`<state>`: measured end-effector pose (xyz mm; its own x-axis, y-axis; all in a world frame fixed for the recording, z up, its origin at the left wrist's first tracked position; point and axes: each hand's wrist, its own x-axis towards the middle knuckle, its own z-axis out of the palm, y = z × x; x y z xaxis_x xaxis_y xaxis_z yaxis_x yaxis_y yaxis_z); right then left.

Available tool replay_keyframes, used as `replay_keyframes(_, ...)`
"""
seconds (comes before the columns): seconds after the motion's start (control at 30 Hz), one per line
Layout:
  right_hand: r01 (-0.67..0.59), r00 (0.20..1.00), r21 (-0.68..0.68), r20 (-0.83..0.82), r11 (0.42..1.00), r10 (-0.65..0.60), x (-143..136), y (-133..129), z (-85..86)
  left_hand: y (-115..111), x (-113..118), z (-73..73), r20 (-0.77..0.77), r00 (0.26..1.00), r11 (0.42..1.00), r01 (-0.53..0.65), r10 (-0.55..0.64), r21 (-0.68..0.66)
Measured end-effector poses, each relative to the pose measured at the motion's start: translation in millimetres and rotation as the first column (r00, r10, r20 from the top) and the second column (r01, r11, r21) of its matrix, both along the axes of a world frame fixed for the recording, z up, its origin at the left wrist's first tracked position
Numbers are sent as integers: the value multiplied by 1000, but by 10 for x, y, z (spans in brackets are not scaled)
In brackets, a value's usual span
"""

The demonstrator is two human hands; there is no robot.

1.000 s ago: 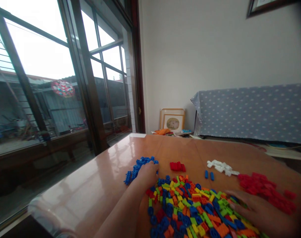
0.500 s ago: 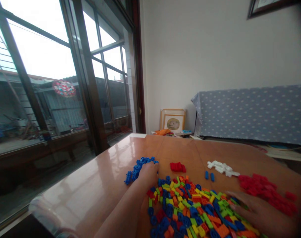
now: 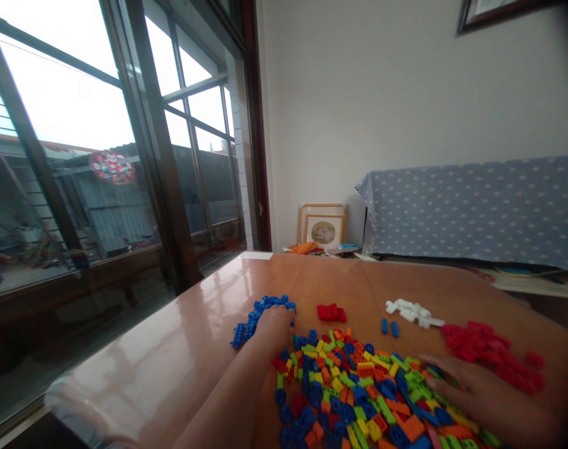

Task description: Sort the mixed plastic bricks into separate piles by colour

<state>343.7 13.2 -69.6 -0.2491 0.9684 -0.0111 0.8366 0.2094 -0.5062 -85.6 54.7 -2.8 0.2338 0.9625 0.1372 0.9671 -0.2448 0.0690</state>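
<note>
My left hand (image 3: 275, 325) reaches to the right end of a heap of blue toy bricks (image 3: 252, 319). Its fingers bend down close together, and whatever they pinch is hidden behind the hand. A large spread of mixed plastic building bricks (image 3: 358, 393) in blue, orange, yellow, green and red lies in front of me. My right hand (image 3: 475, 390) rests at the right side of this spread, with thumb and fingers apart over the bricks and nothing visibly held.
Red bricks (image 3: 331, 313) form a small group beyond the spread. Two blue pieces (image 3: 389, 327) lie near white pieces (image 3: 413, 312). A larger red heap (image 3: 489, 352) is at the right. Windows (image 3: 125, 156) stand left of the table (image 3: 171, 349); a polka-dot cloth (image 3: 475, 212) hangs behind it.
The view has turned slightly right, so everything appears a little further left. Both hands stay at about the same places by the bricks.
</note>
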Motion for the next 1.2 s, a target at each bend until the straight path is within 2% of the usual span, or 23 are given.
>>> replay_keyframes(0.2, 26, 999, 12, 19, 1000, -27, -63, -53, 103, 45, -14, -39, 74, 997, 999, 34, -33, -17)
replay_keyframes(0.33, 15, 999, 10, 43, 1000, -15, -82, -80, 153, 74, -84, 15, 219, 972, 995, 77, -87, 56)
replay_keyframes(0.47, 5, 999, 16, 48, 1000, -6, -105, -110, 194, 147, -250, 71, 347, 938, 981, -56, -12, 186)
replay_keyframes(0.63, 6, 1000, 32, 11, 999, -6, -106, -103, 180, 262, -428, 0, 376, 914, 937, -254, 152, 239)
replay_keyframes(0.77, 1, 1000, 32, -13, 999, 0, -86, -83, 139, 279, -464, -48, 354, 905, 924, -323, 239, 203)
replay_keyframes(0.93, -13, 1000, 28, 8, 1000, 13, -60, -63, 108, 271, -482, -38, 391, 868, 897, -400, 306, 187)
replay_keyframes(1.2, -7, 1000, 27, 16, 1000, 7, -92, -93, 154, 283, -496, -79, 322, 889, 899, -396, 325, 189)
